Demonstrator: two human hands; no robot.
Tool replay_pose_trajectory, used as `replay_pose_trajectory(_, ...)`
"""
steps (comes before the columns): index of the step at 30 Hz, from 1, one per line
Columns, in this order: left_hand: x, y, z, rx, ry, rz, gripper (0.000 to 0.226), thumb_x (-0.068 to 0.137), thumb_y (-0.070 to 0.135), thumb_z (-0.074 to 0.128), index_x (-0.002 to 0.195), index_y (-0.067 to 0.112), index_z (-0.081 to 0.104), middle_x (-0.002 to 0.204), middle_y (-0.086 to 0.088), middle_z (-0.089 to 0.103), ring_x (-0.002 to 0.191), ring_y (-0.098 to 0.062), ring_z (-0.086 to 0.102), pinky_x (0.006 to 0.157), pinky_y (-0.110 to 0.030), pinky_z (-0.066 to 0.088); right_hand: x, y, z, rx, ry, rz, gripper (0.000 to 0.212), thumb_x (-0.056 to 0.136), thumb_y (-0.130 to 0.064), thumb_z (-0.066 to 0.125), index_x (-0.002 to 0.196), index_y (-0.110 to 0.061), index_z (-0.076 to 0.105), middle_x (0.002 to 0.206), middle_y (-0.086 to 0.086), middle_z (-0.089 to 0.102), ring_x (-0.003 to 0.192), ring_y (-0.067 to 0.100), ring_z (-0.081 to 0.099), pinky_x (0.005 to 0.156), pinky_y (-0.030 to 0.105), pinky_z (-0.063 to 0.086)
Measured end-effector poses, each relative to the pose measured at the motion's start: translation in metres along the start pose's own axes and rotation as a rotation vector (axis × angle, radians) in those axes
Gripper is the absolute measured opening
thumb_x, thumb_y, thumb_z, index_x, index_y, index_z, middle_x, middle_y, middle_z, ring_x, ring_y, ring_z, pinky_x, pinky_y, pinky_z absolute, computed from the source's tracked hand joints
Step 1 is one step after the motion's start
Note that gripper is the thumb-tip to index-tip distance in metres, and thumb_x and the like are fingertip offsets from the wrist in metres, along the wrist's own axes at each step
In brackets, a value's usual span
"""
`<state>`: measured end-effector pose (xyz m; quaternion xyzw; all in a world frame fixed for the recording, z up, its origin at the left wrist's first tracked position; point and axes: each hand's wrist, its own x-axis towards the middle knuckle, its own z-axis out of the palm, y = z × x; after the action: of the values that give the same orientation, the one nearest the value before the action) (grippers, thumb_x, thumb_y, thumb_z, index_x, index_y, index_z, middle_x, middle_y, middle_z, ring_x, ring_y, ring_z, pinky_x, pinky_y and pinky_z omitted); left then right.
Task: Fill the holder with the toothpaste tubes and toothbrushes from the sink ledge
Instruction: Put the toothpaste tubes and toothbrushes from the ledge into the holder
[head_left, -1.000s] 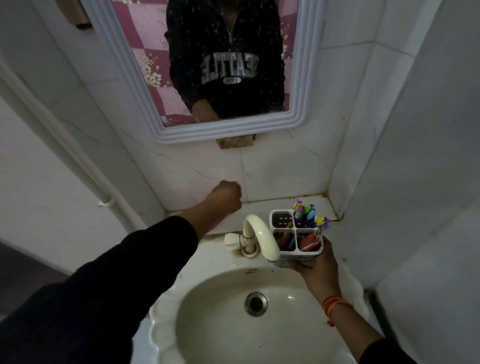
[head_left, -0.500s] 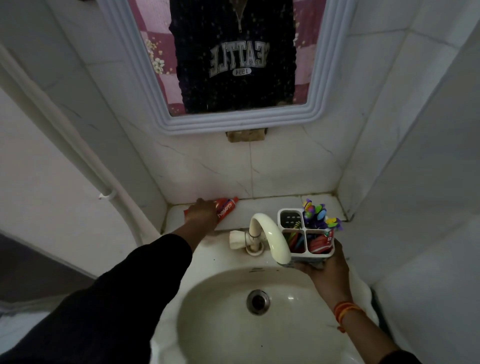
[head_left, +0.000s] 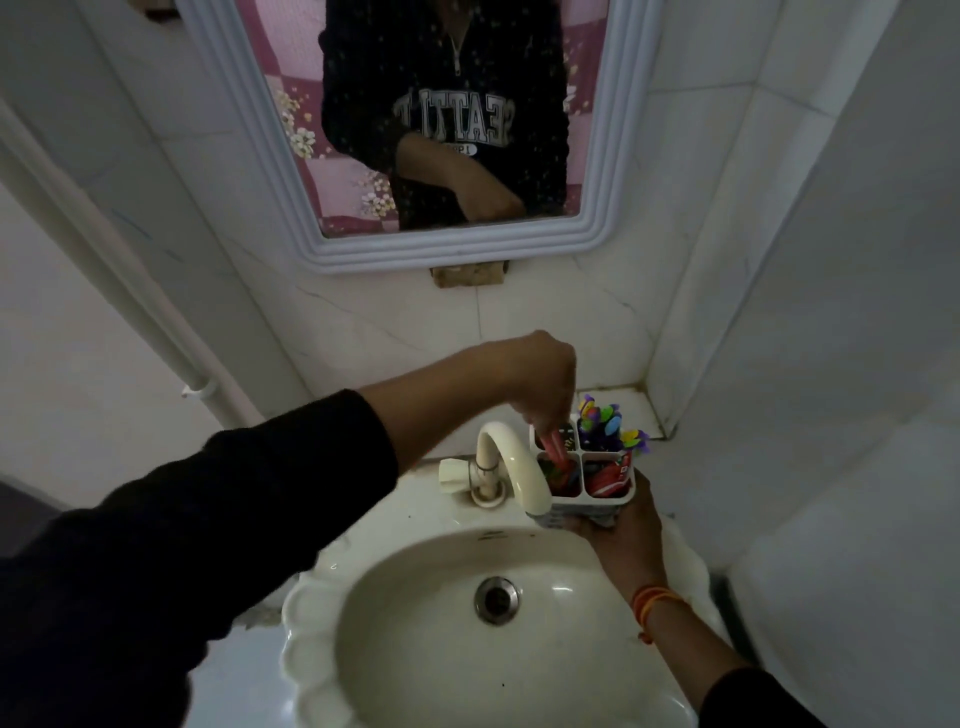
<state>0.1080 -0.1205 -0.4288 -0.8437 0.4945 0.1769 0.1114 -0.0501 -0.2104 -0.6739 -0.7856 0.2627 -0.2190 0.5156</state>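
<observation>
Left hand (head_left: 540, 387) pinches tube (head_left: 551, 448) over holder (head_left: 584, 491); right hand (head_left: 621, 525) grips holder. Tube likely soft, light (hold mid-body).

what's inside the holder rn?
Holder, four compartments: red tube going into back-left from left hand, colourful toothbrushes back-right, another red tube front-right, mixed items front-left. Bottoms hidden.

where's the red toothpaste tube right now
In the head view, the red toothpaste tube is in the left hand, going into the holder's back-left compartment, right of the tap.
</observation>
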Motion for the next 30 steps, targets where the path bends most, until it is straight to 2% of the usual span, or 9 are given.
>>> replay_pose_trajectory(2,0.008,0.020,0.010,0.077,-0.029,-0.019,0.024,0.078,0.032,0.084,0.086,0.013,0.071,0.083,0.002,0.073,0.080,-0.012,0.065,0.089,-0.031,0.058,0.000,0.001,0.000,-0.006,0.001,0.002,0.097,0.054,-0.010,0.099,0.138,-0.012,0.051,0.122,-0.008,0.056,0.118,0.011,0.054,0.087,0.003,0.038)
replay_pose_trajectory(5,0.016,0.027,0.022,0.026,-0.045,-0.060,0.032,0.080,0.032,0.082,0.068,0.016,0.057,0.065,0.004,0.062,0.062,-0.009,0.056,0.088,-0.035,0.061,0.000,0.000,0.001,0.018,0.001,-0.002,0.095,0.054,-0.009,0.099,0.135,-0.021,0.051,0.116,-0.017,0.056,0.114,0.008,0.056,0.083,-0.001,0.039)
replay_pose_trajectory(8,0.016,0.011,0.021,-0.314,-0.048,-0.112,0.038,0.086,0.045,0.075,0.095,0.008,0.075,0.080,0.000,0.076,0.075,-0.015,0.073,0.084,-0.032,0.062,0.001,-0.002,0.001,0.049,-0.001,-0.037,0.097,0.053,-0.006,0.099,0.126,-0.042,0.047,0.115,-0.027,0.056,0.110,0.001,0.059,0.087,0.001,0.043)
replay_pose_trajectory(11,0.014,-0.026,0.021,-0.567,0.050,-0.210,0.038,0.094,0.043,0.066,0.103,0.007,0.076,0.093,-0.004,0.080,0.082,-0.017,0.077,0.076,-0.028,0.062,0.001,-0.003,0.000,0.055,-0.007,-0.049,0.096,0.055,-0.007,0.099,0.122,-0.050,0.044,0.118,-0.018,0.058,0.116,0.011,0.058,0.093,0.019,0.047)
replay_pose_trajectory(14,0.016,-0.073,0.044,-0.410,0.093,-0.397,0.033,0.097,0.030,0.059,0.111,0.004,0.072,0.109,-0.013,0.075,0.086,-0.022,0.069,0.079,-0.031,0.055,0.002,-0.001,0.000,0.048,0.000,-0.053,0.093,0.056,-0.009,0.099,0.122,-0.048,0.045,0.118,-0.017,0.059,0.117,0.011,0.058,0.089,0.008,0.043)
replay_pose_trajectory(17,0.018,-0.105,0.091,-0.183,-0.016,-0.497,0.041,0.098,0.029,0.055,0.126,0.000,0.060,0.129,-0.020,0.064,0.113,-0.032,0.063,0.088,-0.031,0.049,0.003,0.003,0.001,0.049,-0.014,-0.045,0.090,0.057,-0.008,0.098,0.125,-0.044,0.050,0.121,-0.015,0.063,0.118,0.011,0.060,0.090,0.010,0.046)
replay_pose_trajectory(21,0.024,-0.120,0.149,-0.304,-0.018,-0.550,0.069,0.091,0.015,0.063,0.155,0.014,0.037,0.145,-0.020,0.050,0.131,-0.034,0.051,0.105,-0.035,0.044,0.004,0.009,0.003,0.028,-0.008,-0.035,0.095,0.054,-0.012,0.100,0.129,-0.037,0.048,0.123,-0.008,0.062,0.117,0.012,0.060,0.088,0.010,0.045)
replay_pose_trajectory(26,0.039,-0.125,0.177,-0.348,0.103,-0.594,0.068,0.088,0.014,0.069,0.150,0.014,0.041,0.144,-0.014,0.050,0.132,-0.033,0.046,0.107,-0.040,0.045,0.005,0.009,0.002,0.035,0.002,-0.025,0.098,0.050,-0.015,0.102,0.127,-0.044,0.049,0.118,-0.032,0.058,0.107,-0.016,0.058,0.083,-0.002,0.044)
replay_pose_trajectory(30,0.040,-0.131,0.180,-0.359,0.202,-0.641,0.048,0.088,0.024,0.070,0.134,0.015,0.058,0.132,-0.015,0.060,0.119,-0.033,0.059,0.099,-0.040,0.051,0.004,0.007,0.002,0.032,-0.008,-0.020,0.096,0.051,-0.017,0.102,0.128,-0.042,0.049,0.121,-0.019,0.063,0.112,-0.001,0.059,0.083,0.000,0.045)
